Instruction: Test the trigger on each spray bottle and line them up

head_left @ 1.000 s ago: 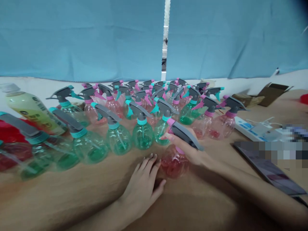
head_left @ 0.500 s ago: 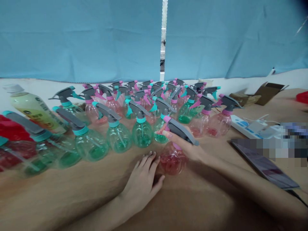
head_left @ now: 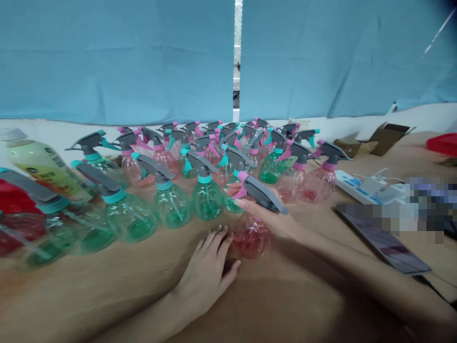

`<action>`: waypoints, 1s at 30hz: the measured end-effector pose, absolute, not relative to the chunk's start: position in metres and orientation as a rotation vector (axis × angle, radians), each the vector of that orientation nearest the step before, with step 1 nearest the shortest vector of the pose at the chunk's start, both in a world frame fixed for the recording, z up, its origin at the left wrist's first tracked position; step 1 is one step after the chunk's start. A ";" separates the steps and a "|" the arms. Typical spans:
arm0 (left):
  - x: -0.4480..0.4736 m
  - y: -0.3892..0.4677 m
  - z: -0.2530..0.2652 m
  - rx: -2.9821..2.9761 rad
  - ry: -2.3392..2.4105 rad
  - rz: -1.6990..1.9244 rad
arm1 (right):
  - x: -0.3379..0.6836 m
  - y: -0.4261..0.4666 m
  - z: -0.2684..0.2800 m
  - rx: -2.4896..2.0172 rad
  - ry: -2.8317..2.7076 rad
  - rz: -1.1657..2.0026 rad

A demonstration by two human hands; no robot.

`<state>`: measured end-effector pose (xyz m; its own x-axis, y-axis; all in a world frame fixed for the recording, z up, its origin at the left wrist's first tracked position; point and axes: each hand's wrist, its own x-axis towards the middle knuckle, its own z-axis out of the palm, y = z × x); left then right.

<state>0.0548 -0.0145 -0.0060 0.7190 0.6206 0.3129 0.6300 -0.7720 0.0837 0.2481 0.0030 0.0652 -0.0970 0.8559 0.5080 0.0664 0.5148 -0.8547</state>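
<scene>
A pink spray bottle (head_left: 252, 239) with red liquid and a grey trigger head stands upright on the table in front of me. My right hand (head_left: 273, 214) is closed around its neck, just below the spray head. My left hand (head_left: 210, 264) lies flat on the table, fingers apart, its fingertips close to the bottle's left side; whether they touch it I cannot tell. Just beyond is a row of green spray bottles, among them one (head_left: 207, 200) with a turquoise collar and another (head_left: 173, 207) to its left.
Several more pink and green spray bottles crowd the back. On the left lies a tilted labelled bottle (head_left: 46, 164) near a red object (head_left: 17, 193). To the right are a phone (head_left: 385, 240), a white power strip (head_left: 357, 186) and an open cardboard box (head_left: 389, 138). A blue curtain (head_left: 143, 62) hangs behind.
The whole view has shifted slightly, so everything appears a little further left. Both hands keep the same pose, and the right one still holds the pink spray bottle.
</scene>
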 end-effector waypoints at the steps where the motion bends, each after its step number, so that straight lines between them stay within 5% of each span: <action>1: 0.055 -0.014 -0.006 -2.883 -1.053 -0.506 | 0.248 0.003 0.065 -0.822 -1.528 0.825; 30: 0.055 -0.012 -0.006 -2.855 -1.054 -0.481 | 0.290 -0.045 0.052 -1.339 -1.728 0.391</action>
